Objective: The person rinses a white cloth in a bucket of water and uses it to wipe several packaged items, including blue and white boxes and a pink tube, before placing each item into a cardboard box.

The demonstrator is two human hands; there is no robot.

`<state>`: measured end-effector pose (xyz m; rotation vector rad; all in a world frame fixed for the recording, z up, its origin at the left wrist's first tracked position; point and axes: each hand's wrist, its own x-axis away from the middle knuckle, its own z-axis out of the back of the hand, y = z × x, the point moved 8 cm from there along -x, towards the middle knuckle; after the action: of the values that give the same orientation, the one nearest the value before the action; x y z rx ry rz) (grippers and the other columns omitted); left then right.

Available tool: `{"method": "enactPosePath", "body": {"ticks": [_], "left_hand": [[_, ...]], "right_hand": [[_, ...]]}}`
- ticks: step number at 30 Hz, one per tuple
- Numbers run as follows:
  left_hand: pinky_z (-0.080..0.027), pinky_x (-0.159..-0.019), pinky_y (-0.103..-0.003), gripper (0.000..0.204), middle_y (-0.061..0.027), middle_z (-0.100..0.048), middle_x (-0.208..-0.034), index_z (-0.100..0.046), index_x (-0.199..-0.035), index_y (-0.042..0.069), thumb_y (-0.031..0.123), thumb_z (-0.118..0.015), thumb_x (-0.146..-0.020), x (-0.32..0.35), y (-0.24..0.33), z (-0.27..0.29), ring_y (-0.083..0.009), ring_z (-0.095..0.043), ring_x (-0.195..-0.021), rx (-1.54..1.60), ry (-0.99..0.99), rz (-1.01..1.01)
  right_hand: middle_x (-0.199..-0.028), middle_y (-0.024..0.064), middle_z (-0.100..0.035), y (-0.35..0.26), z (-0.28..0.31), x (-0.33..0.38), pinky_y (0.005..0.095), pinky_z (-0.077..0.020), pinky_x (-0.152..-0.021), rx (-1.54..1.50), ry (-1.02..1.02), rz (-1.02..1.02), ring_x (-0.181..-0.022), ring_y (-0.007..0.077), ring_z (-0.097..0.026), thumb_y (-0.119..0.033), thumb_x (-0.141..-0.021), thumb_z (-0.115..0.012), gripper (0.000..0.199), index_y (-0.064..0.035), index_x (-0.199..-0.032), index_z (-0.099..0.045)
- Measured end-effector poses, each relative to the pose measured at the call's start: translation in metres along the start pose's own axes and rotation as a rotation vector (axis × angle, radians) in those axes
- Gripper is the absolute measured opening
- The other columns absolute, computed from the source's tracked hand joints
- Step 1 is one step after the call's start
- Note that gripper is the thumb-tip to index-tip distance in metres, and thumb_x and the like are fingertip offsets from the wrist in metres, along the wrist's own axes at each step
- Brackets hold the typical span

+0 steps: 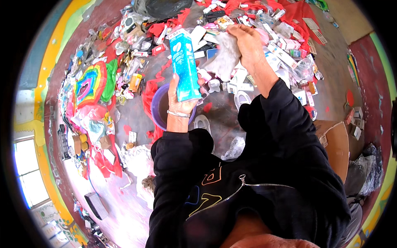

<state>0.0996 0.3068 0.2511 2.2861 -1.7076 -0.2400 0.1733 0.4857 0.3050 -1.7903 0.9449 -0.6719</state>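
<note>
Grey floor (225,120), strewn with loose items, fills most of the frame inside curved, painted walls. At upper centre, a tall blue carton (185,68) stands slightly tilted in the left hand (182,99), its fingers wrapped around the lower end. Just right of it, the right hand (250,46) grips a pale grey cloth (224,58) that hangs down toward the carton. Behind the left wrist sits a purple bucket (154,99). Farther out, a rainbow-striped piece (92,84) lies at left, red fabric (295,20) at upper right, and a cardboard box (338,144) at right.
</note>
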Motion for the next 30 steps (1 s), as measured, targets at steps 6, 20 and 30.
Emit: {"method": "enactPosePath", "body": {"ticks": [6, 20, 30], "left_hand": [[-0.051, -0.059, -0.041, 0.064, -0.0229, -0.054, -0.09, -0.042, -0.114, -0.008, 0.042, -0.058, -0.077, -0.001, -0.031, -0.003, -0.0329, -0.058, -0.073, 0.013, 0.015, 0.206], [-0.045, -0.078, -0.042, 0.043, -0.0104, -0.057, -0.099, -0.049, -0.107, 0.006, 0.042, -0.037, -0.087, -0.005, 0.008, 0.039, -0.0265, -0.057, -0.089, -0.245, 0.156, -0.185], [-0.044, -0.08, -0.041, 0.046, -0.0089, -0.056, -0.104, -0.051, -0.106, 0.008, 0.047, -0.035, -0.087, -0.009, 0.017, 0.044, -0.0241, -0.053, -0.095, -0.184, 0.285, -0.197]], "right_hand": [[-0.069, 0.0063, -0.057, -0.035, 0.001, -0.006, 0.0256, -0.0434, -0.045, -0.1, 0.001, 0.349, -0.055, 0.0117, -0.054, -0.011, -0.075, -0.06, 0.01, -0.0033, -0.081, -0.057], [-0.072, 0.0069, -0.057, 0.005, -0.107, 0.114, 0.0271, -0.0447, -0.062, 0.62, -0.923, 0.531, -0.067, 0.0141, -0.056, -0.011, -0.075, -0.058, 0.008, -0.0037, -0.078, -0.055], [-0.08, 0.0084, -0.056, -0.028, -0.096, 0.12, 0.0299, -0.0463, -0.066, 0.712, -0.539, 0.926, -0.076, 0.0239, -0.057, -0.009, -0.077, -0.054, 0.011, -0.0033, -0.086, -0.052]]}}
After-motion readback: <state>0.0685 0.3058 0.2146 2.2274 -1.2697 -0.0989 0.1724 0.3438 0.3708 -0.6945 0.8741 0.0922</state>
